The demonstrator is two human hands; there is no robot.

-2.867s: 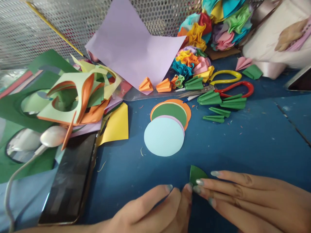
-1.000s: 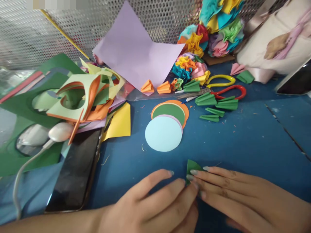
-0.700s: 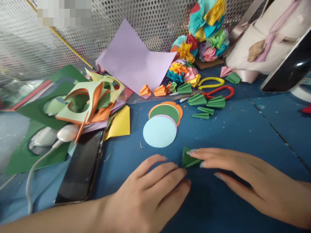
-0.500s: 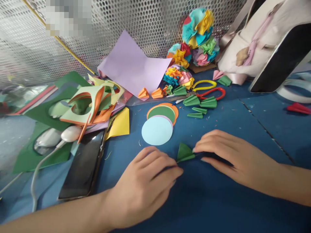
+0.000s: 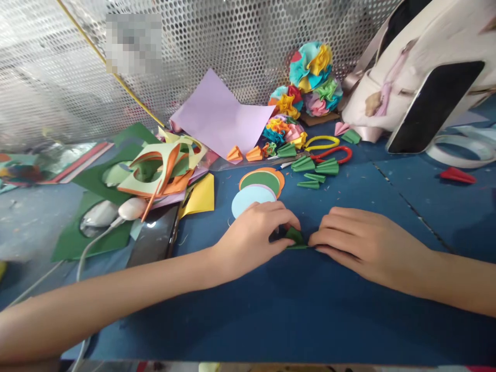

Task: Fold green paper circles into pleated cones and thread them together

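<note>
A green folded paper piece [image 5: 295, 238] sits on the blue counter [image 5: 271, 315], between the two hands — a thin point runs out to the right. The left hand [image 5: 251, 235] is over its left side, fingers curled together and pressing down on it. The right hand [image 5: 368, 243] lies flatter, fingers together, tips touching the piece's right end. Beyond the left hand — stacked paper circles [image 5: 260, 181]. Farther right, folded green paper fans [image 5: 314, 165] lie beside red-handled scissors [image 5: 333, 153]. A phone [image 5: 153, 235] lies under the left forearm's edge.
</note>
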